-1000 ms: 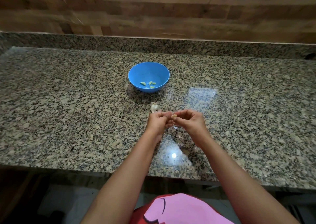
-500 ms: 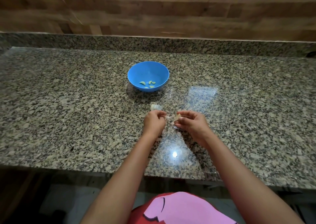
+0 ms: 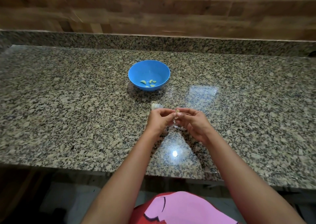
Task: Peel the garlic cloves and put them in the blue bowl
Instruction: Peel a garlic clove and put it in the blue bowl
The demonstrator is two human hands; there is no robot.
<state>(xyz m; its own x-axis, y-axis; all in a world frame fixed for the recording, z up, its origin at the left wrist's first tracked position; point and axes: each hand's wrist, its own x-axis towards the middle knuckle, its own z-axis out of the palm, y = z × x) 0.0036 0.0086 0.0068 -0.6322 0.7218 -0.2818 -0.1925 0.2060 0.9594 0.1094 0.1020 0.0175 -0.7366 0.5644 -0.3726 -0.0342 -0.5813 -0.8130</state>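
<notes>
both hands, left [image 3: 159,119] and right [image 3: 193,121], pinch 1 small tan garlic clove [image 3: 177,111] | round blue plastic bowl [image 3: 149,69] holds pale peeled cloves [image 3: 148,83] | speckled granite counter [image 3: 68,104]

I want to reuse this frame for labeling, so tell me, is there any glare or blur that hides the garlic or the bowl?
Head view: a bright glare spot sits on the countertop near the hands, clear of the blue bowl; the garlic clove is small and soft; straight edges bow from the wide-angle lens.
</notes>
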